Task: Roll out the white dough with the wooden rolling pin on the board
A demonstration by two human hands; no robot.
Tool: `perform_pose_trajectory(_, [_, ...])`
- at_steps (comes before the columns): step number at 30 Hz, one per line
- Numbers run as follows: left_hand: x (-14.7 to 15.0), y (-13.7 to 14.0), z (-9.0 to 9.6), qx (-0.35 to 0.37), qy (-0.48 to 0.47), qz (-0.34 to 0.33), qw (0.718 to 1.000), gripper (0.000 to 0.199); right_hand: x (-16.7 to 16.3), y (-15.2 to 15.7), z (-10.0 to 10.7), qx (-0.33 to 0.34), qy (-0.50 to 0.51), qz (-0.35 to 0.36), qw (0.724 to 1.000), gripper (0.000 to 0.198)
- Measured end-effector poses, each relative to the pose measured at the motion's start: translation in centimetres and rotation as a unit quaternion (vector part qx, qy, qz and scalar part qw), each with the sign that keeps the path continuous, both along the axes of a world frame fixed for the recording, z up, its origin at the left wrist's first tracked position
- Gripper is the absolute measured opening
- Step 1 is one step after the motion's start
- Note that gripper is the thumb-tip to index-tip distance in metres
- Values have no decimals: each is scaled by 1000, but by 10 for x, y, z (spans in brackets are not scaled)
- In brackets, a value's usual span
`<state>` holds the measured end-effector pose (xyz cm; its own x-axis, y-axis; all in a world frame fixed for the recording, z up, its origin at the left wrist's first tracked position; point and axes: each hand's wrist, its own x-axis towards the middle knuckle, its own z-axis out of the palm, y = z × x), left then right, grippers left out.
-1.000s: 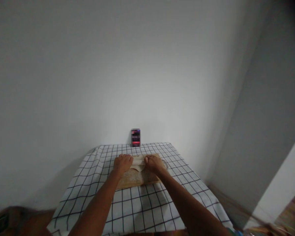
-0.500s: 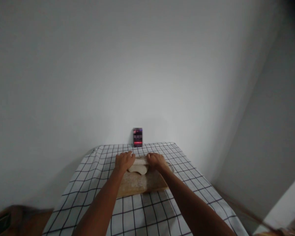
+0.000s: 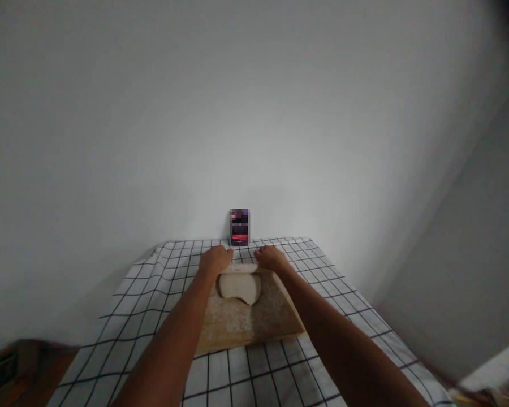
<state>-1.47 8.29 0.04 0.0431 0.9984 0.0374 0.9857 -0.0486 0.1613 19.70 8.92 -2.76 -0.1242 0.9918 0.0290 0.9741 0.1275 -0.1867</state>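
A pale rolling pin [image 3: 244, 268] lies crosswise at the far edge of the dough. My left hand [image 3: 215, 260] is closed over its left end, and my right hand [image 3: 272, 258] is closed over its right end. Both hands have curled fingers, with the pin's ends hidden beneath them. On this side of the pin, a flattened piece of dough [image 3: 240, 287] rests on the wooden board [image 3: 246, 325]; its near edge curves inward. White flour dusts the board's surface.
A white tablecloth [image 3: 263, 373] with dark grid lines covers the table. At its far edge a phone [image 3: 240, 227] with a blurred screen leans upright against the pale wall [image 3: 254, 124]. A brown object [image 3: 25, 362] sits low on the left, beyond the table.
The rolling pin has moved away from me to the dough's far edge, with both hands on it. More of the dough and board now shows. The camera view has tilted slightly.
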Motion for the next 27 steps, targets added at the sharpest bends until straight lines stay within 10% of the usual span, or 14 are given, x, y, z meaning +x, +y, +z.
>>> perform_pose_trajectory(14, [-5, 21, -6, 7, -7, 22, 1000, 41, -7, 18, 3, 26, 25, -14, 999, 34])
perform_pose_trajectory(27, [-3, -21, -6, 29, 8, -19, 999, 49, 2, -5, 1, -27, -9, 8, 1000, 51])
